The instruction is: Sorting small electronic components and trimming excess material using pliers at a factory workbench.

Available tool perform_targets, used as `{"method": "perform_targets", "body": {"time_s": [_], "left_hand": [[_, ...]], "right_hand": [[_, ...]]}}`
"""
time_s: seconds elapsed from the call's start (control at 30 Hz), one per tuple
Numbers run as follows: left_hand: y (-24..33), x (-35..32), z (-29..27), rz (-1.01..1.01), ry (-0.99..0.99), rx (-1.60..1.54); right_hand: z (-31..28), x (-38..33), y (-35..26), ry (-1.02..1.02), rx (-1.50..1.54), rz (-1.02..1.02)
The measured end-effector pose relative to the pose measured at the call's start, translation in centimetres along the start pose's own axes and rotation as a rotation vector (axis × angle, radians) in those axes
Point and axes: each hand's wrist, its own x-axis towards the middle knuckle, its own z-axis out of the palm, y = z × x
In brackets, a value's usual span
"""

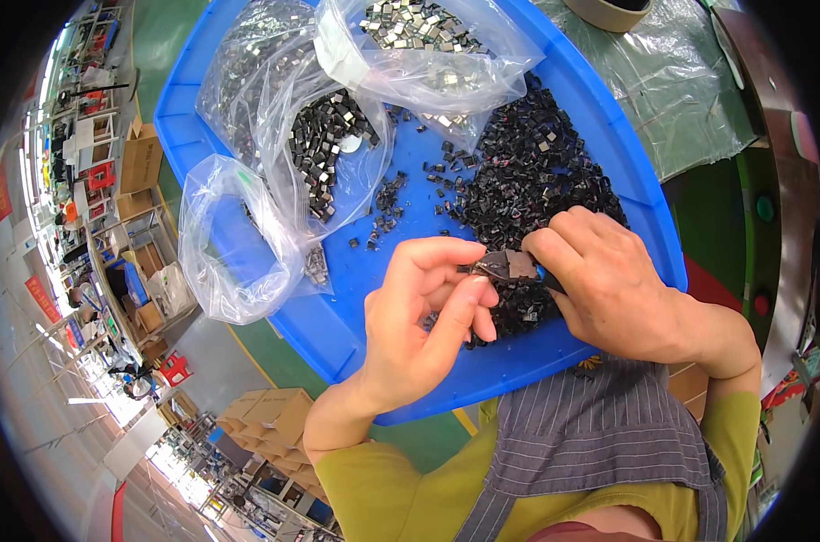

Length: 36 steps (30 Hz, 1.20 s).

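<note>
Both hands meet over the near right part of a blue plastic tray. My left hand pinches one end of a small dark piece between thumb and forefinger, its other fingers curled. My right hand is closed around a black and blue object, possibly a tool handle, mostly hidden by the fingers. Between the hands sits a brownish block-shaped part, touching the dark piece. Beneath and beyond them spreads a heap of small black parts, some with silvery faces.
Clear plastic bags lie in the tray: one with black parts, another with silvery parts, and a crumpled bag over the left rim. A tape roll rests on plastic sheeting at the far right. Cardboard boxes stand lower left.
</note>
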Motion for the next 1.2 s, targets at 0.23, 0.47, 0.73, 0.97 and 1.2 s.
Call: {"method": "perform_targets", "body": {"time_s": [0.23,0.47,0.73,0.97,1.2], "left_hand": [[0.1,-0.2,-0.2,0.015,-0.017,-0.042],[0.5,-0.4,-0.3,-0.026,-0.017,-0.1],[0.5,-0.4,-0.5,-0.034,-0.042,-0.116],[0.5,-0.4,-0.7,0.0,-0.062,-0.099],[0.0,0.2,-1.0,0.06,-0.115,-0.017]], "right_hand": [[-1.5,0.5,-0.1,-0.277,0.368,0.088],[-2.5,1.1,-0.3,-0.494,0.71,0.253],[-2.6,1.1,-0.4,-0.491,0.739,0.274],[-2.9,1.1,-0.2,-0.54,0.797,0.272],[-3.0,1.0,0.3,-0.636,0.897,0.269]]}}
